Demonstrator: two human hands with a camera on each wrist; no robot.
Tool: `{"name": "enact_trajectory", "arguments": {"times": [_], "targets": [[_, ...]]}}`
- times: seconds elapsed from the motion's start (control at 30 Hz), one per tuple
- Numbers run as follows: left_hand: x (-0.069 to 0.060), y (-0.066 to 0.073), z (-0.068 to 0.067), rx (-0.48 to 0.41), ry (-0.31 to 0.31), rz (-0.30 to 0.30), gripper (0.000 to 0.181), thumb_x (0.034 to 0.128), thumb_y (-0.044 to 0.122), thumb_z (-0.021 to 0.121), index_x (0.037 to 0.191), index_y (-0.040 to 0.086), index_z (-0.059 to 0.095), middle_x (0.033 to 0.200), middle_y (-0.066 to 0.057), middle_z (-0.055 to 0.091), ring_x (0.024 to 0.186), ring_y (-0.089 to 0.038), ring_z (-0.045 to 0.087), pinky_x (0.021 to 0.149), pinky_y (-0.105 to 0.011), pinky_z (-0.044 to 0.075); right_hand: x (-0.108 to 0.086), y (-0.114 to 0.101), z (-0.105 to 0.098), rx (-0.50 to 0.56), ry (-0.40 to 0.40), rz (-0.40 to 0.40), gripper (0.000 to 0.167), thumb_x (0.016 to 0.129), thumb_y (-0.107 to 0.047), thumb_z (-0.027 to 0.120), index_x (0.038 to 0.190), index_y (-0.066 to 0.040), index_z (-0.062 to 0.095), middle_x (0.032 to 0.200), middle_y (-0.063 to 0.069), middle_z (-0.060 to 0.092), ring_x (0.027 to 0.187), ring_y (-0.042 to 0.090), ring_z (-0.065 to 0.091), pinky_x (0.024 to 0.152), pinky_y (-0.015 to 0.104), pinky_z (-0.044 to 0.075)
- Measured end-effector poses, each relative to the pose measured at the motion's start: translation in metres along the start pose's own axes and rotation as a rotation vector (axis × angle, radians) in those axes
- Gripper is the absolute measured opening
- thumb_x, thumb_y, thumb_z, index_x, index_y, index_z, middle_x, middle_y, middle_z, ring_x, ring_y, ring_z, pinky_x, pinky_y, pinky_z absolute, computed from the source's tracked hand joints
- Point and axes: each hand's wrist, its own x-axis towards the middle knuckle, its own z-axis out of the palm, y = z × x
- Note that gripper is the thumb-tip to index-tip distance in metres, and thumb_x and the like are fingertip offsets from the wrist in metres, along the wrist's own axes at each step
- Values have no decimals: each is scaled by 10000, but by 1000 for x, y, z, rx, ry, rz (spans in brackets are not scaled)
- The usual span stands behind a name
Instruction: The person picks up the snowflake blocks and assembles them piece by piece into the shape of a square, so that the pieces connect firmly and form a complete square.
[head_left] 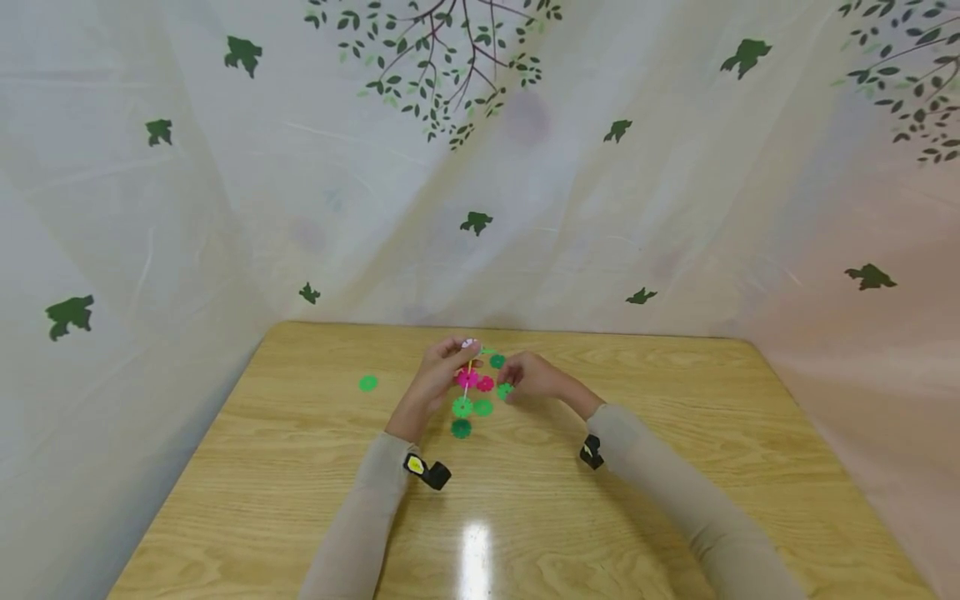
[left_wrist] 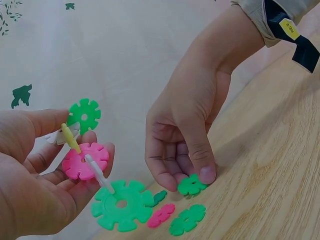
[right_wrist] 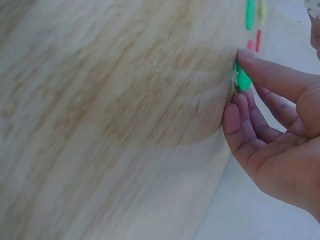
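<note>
- Chain of notched plastic discs [left_wrist: 94,169]: in the left hand, above the tabletop. A yellow connector [left_wrist: 70,138] stands at its white disc [left_wrist: 74,128]; a white connector [left_wrist: 101,177] runs from the pink disc [left_wrist: 75,166] to the large green disc [left_wrist: 136,206].
- Left hand [head_left: 438,371]: thumb and fingers clamped on the chain, near the white disc.
- Right hand [head_left: 534,377]: thumb and fingertips together on a small green disc [left_wrist: 186,187], close to the tabletop.
- Between the hands, on the tabletop: red-pink disc [head_left: 486,383], light green disc [head_left: 483,407], teal disc [head_left: 497,362].
- Dark green disc [head_left: 461,428]: just nearer the wearer than the chain; attachment cannot be told.
- Bright green disc [head_left: 367,382]: apart, to the left of the left hand.
- Tabletop [head_left: 540,517]: wood-grained, light brown.
- Sleeves [head_left: 360,517]: beige, black bands at both wrists.
- Backdrop [head_left: 390,208]: pale cloth, green bird-like shapes and leafy branches.
</note>
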Motion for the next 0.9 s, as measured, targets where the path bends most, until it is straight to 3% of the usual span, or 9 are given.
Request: {"name": "enact_trajectory", "arguments": {"times": [0.37,0.67,0.9], "targets": [[0,-2,-2,2,13,-2,71,1021,165,635,1049,100,630,927,73,634,833,-77,669,598,-163,536,-1,4,-6,40,-45,-6,274,799,105,747,1065,41,720,1024,171,730,884,184,617,778,257,535],[1,-3,-5,23,18,-15,155,1021,198,638,1116,77,621,980,65,639,902,-112,664,648,-191,557,-3,2,-17,138,-64,100,274,851,50,735,1108,-42,765,1011,93,735,877,150,624,745,284,588],[1,-3,-6,23,12,-27,185,1021,202,637,1147,69,618,1024,29,642,908,-108,667,643,-189,554,-7,-4,-29,227,-74,121,295,879,7,726,1173,8,731,1028,89,731,881,161,656,817,353,617]]}}
